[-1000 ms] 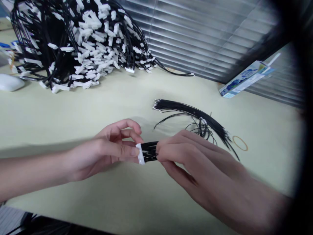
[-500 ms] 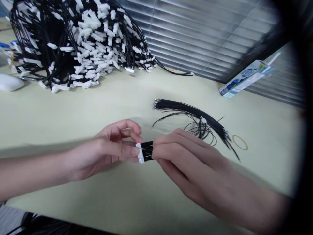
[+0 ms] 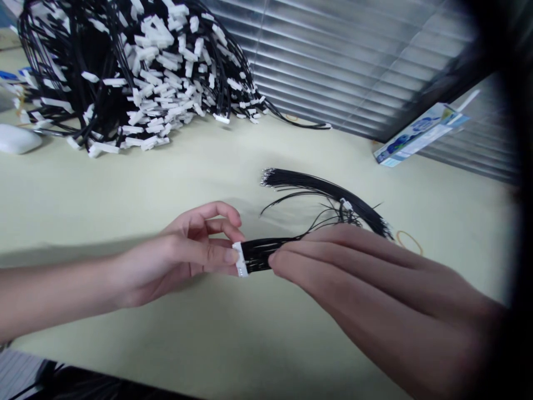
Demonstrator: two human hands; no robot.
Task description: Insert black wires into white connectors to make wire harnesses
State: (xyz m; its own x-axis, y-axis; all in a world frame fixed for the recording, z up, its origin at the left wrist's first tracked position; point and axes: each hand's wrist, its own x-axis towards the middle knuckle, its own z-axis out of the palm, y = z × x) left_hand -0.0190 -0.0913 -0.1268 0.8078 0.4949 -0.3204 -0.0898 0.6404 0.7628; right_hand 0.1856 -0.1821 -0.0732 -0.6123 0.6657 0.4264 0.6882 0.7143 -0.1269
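Between thumb and fingers, my left hand [image 3: 200, 250] pinches a white connector housing [image 3: 240, 260]. Several black wires [image 3: 266, 250] run out of its right side. My right hand [image 3: 353, 283] is closed at those wires, a short way right of the housing; its fingertips press together there and hide part of the wires. Just behind my right hand lies a bundle of loose black wires [image 3: 320, 183] with bare metal ends. A small white connector [image 3: 346, 205] with tangled wires rests against that bundle.
A large heap of black cables with white connectors [image 3: 158, 94] fills the back left. A white mouse-like object [image 3: 19, 139] sits at the left edge. A rubber band [image 3: 410, 243] lies right of the wires. A drink carton [image 3: 410, 136] with a straw stands by the blinds [image 3: 325, 61].
My right hand has slid to the right along the wires, away from the housing, so more wire shows. My left hand keeps its hold on the housing and has barely moved.
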